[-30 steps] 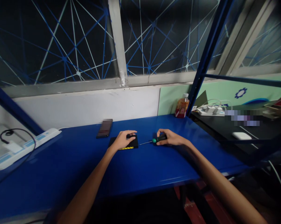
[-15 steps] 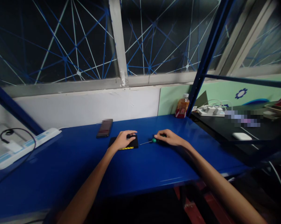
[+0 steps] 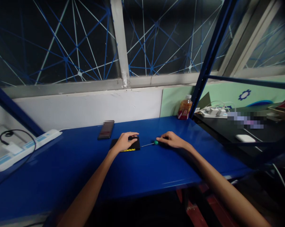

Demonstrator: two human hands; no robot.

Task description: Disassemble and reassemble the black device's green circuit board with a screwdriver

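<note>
Screwdriver held low over the blue surface, just right of the frame's centre, green collar showing, most of the handle hidden behind the right hand. Fingers of that hand narrow, curled over the handle; firmness of hold impossible to tell from this angle. Thin metal shaft pointing left, tip at or just beside the right edge of a flat black box near the middle of the frame; contact or gap too small to judge. Left hand on top of the box, thumb and fingers spread wide, apparently resting rather than gripping.

Likeliest trouble, by judgement: a slip of the tip along the box edge, from too shallow an angle. Next, a skid of the whole box over the glossy surface, from a sideways push against a light left-hand press. Also possible: a jab to the left thumb, near the line of the shaft, after any sudden slide. Scratches on the box or the surface, from a tip dipping too low. Less likely, a bump to the phone, above left of the box, from a shove leftward. Little risk to the bottle, right of centre at the surface's far edge, well apart from both hands.
</note>
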